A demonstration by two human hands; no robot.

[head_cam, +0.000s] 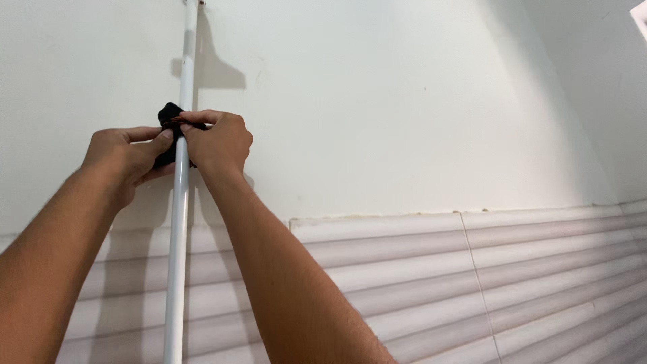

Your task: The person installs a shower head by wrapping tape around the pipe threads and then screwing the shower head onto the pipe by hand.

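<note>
A white vertical pipe runs up the cream wall at the left of the head view. A small black object, partly hidden, sits against the pipe at about hand height. My left hand grips it from the left, thumb pressed toward the pipe. From the right, my right hand pinches its top edge, fingers curled over it. Both forearms reach up from the bottom of the frame. What the black object is exactly, I cannot tell.
The plain painted wall fills the upper part. Below it runs a band of white ribbed tiles with horizontal ridges. A side wall meets it at the far right corner.
</note>
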